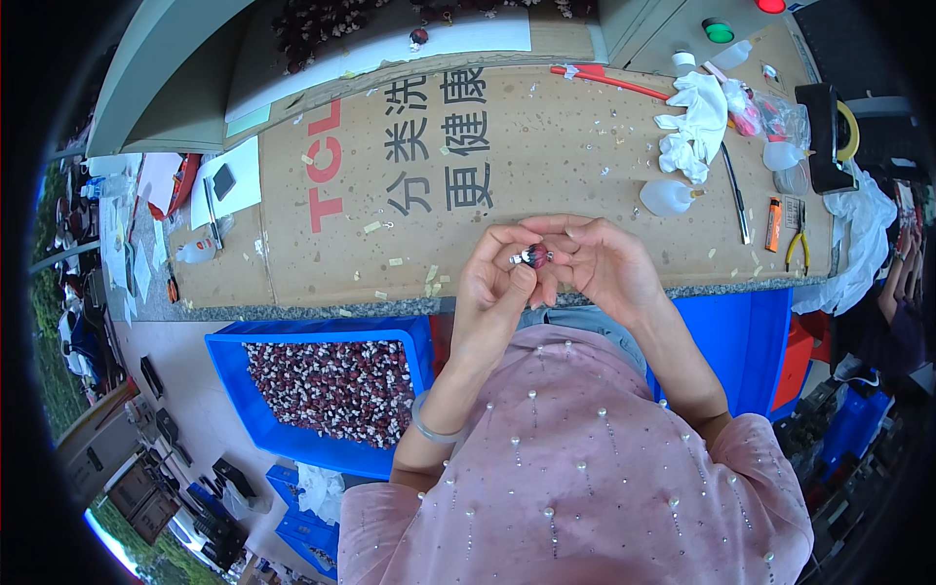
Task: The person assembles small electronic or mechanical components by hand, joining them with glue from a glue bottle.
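Above the front edge of the bench, my two hands meet around a small dark red and white charm point(534, 256) with metal bits at its ends. My left hand point(495, 283) pinches it between thumb and fingers, the white end toward the left. Curled in from the other side, my right hand point(609, 268) has its fingertips at the charm's right end; part of that grip is hidden. Below the bench on the left, a blue bin point(322, 331) holds a heap of similar dark red and white pieces point(331, 390).
Printed cardboard point(351, 195) covers the bench. At right lie a squeeze bottle point(668, 198), white gloves point(694, 122), a pen point(735, 195), an orange cutter point(773, 224), yellow-handled pliers point(799, 249) and a tape dispenser point(827, 136). More pieces point(322, 29) sit on a shelf ahead.
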Demonstrator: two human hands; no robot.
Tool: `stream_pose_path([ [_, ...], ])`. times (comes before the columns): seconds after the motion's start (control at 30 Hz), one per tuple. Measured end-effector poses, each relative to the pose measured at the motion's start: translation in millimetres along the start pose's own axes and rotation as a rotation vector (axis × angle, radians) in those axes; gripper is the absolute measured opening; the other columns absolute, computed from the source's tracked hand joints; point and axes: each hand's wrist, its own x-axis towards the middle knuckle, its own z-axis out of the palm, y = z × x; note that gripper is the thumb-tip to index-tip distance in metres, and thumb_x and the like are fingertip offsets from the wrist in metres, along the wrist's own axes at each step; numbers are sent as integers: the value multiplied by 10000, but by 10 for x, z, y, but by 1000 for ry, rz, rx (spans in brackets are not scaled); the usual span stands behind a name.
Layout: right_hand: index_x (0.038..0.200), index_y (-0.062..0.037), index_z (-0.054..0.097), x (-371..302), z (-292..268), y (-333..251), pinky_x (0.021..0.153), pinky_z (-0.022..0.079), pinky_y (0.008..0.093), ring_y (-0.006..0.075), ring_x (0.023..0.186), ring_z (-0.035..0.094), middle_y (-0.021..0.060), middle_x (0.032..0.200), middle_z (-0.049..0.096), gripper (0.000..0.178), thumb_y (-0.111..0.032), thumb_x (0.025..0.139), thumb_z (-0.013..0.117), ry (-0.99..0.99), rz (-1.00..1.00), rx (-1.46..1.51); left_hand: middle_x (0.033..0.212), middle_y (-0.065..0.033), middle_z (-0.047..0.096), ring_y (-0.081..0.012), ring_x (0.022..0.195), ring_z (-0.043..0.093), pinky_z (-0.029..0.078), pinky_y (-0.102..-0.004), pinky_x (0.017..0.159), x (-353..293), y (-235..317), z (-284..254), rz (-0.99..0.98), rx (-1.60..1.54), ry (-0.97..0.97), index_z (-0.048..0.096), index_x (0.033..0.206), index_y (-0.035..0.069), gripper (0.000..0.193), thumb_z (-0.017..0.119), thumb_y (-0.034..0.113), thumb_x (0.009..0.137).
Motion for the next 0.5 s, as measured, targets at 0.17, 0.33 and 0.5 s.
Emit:
stream_pose_path([
  [0.17, 1182, 137, 459, -13, 135, -49, 938, 436, 411, 342, 1071, 555, 263, 1175, 533, 490, -202, 832, 410, 14, -27, -49, 970, -130, 613, -107, 683, 536, 424, -218, 611, -267, 270, -231, -43, 185, 102, 459, 1089, 6, 226, 533, 88, 892],
  [0.33, 1118, 143, 510, -68, -24, -171, 1008, 392, 389, 336, 1130, 523, 264, 1164, 541, 417, -150, 825, 459, 57, -114, -103, 732, -54, 545, -136, 762, 619, 491, -252, 623, -1365, 996, -1490, -388, 1242, 374, 557, 901, -14, 92, 541, -21, 811],
  [0.5, 1132, 146, 495, -20, -10, -130, 1006, 392, 396, 352, 1130, 519, 281, 1163, 532, 434, -156, 822, 458, 43, -80, -144, 828, -241, 619, -397, 731, 607, 475, -441, 646, -2213, 1111, -2239, -699, 1857, 783, 549, 853, -28, 299, 693, 185, 699],
])
